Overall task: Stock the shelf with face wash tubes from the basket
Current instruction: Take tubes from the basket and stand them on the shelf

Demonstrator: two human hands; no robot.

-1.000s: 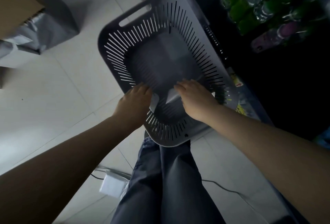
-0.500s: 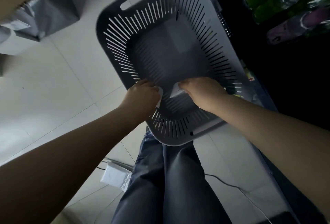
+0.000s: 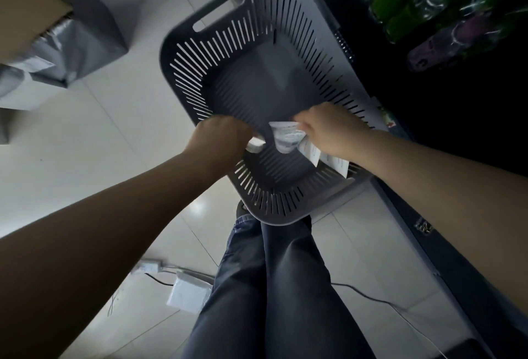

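Down inside the grey basket (image 3: 257,30), left hand (image 3: 220,141) grips 1 white tube (image 3: 255,145), right hand (image 3: 331,132) clutches several tubes (image 3: 288,137)

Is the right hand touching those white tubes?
Touching. The head view shows the right hand with its fingers curled round the white tubes, with no gap between them.

Single head-worn wide-angle view, facing steeply down, close over basket (image 3: 223,44)
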